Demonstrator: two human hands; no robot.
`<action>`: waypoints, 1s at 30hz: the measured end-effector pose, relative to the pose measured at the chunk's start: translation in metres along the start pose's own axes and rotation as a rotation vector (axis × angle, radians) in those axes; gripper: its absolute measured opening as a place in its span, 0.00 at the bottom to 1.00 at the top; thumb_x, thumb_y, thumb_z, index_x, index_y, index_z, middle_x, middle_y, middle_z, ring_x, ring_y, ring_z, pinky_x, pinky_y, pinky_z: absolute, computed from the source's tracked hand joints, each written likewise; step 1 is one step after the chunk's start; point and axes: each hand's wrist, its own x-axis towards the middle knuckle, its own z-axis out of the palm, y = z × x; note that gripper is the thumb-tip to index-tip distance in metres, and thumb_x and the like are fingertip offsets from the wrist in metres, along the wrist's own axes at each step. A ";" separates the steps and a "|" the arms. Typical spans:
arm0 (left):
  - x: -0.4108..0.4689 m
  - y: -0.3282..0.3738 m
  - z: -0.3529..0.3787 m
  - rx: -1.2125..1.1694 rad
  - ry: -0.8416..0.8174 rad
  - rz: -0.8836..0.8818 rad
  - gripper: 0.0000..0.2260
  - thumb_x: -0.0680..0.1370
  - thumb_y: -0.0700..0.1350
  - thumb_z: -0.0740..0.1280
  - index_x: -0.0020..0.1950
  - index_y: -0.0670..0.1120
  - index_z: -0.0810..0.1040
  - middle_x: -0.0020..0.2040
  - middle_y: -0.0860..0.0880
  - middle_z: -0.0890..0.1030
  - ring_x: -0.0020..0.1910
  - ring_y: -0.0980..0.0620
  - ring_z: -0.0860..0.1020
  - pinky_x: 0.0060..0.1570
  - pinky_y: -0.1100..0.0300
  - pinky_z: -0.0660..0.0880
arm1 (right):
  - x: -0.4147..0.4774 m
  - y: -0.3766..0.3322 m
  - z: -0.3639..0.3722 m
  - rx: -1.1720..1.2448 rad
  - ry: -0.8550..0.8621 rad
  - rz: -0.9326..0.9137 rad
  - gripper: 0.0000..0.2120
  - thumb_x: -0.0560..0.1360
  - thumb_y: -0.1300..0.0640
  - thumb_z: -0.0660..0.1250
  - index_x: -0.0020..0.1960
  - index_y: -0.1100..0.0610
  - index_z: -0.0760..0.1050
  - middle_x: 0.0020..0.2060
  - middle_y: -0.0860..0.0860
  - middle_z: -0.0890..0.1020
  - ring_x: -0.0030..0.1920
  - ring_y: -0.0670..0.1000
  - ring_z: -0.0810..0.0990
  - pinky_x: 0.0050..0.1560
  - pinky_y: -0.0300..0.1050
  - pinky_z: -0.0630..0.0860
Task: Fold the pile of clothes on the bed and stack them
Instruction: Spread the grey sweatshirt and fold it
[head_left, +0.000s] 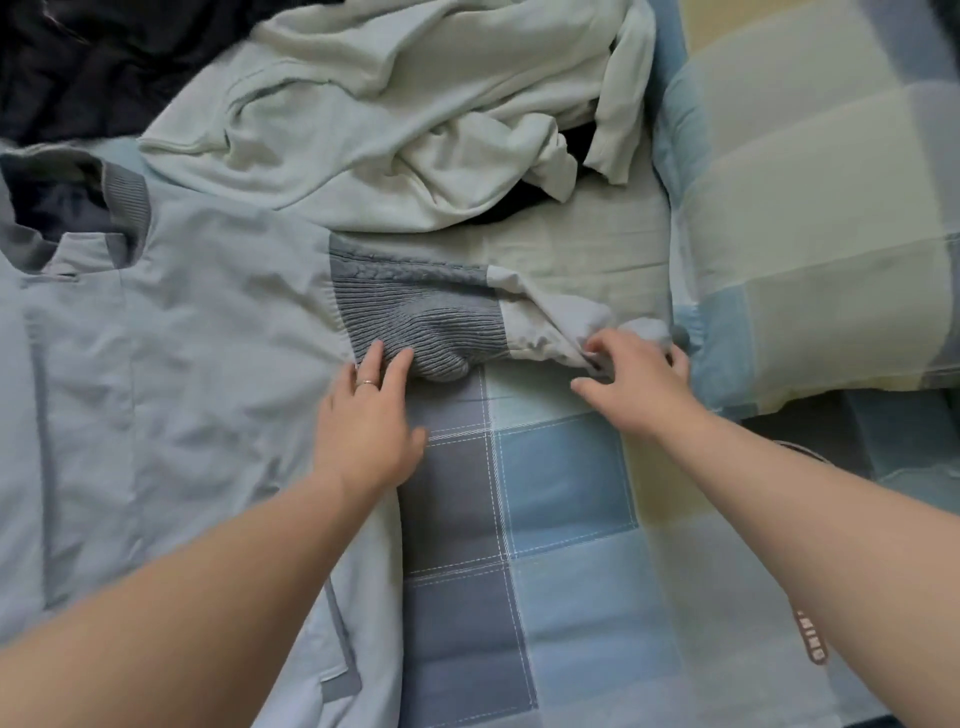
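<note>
The fingers (375, 358) of the left hand (366, 421) lie straight and slightly apart. They press flat on the grey ribbed knit part of a sleeve (415, 312), apparently to pin it while the other end is worked. To their right, the fingers (605, 343) of the right hand (631, 387) curl onto the sleeve's crumpled pale cuff end (550, 322). They seem to be pinching it to draw the sleeve straight or fold it inward, but the fingertips sink into cloth, so the exact grip is unclear. Left of both hands, the pale blue-grey fabric top (182, 338) lies spread on the checked blue, grey and yellow bed cover (561, 493), its far side cut off. Beyond the fingers waits the rumpled mint-green pile of clothes (389, 104), with a dark navy garment (78, 62) half out of view. No folded stack shows.
</note>
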 end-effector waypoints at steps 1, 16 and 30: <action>0.006 0.003 -0.002 0.012 -0.013 0.008 0.41 0.76 0.56 0.69 0.82 0.55 0.49 0.83 0.48 0.50 0.80 0.40 0.53 0.75 0.45 0.60 | 0.002 0.002 -0.002 -0.003 -0.078 0.004 0.11 0.77 0.47 0.65 0.58 0.45 0.76 0.56 0.45 0.80 0.64 0.51 0.73 0.76 0.58 0.49; 0.048 0.034 0.003 0.097 -0.400 0.010 0.44 0.77 0.61 0.68 0.80 0.64 0.40 0.82 0.60 0.41 0.81 0.40 0.45 0.74 0.30 0.53 | 0.057 0.038 0.015 0.922 0.107 0.780 0.21 0.80 0.48 0.59 0.71 0.53 0.67 0.62 0.58 0.78 0.54 0.62 0.79 0.47 0.58 0.81; 0.048 0.078 -0.009 -0.125 0.024 0.216 0.29 0.78 0.49 0.64 0.79 0.55 0.60 0.79 0.49 0.62 0.75 0.42 0.63 0.69 0.43 0.67 | 0.032 0.065 0.005 1.075 -0.039 0.579 0.19 0.73 0.60 0.75 0.59 0.55 0.71 0.55 0.56 0.78 0.48 0.54 0.78 0.43 0.48 0.78</action>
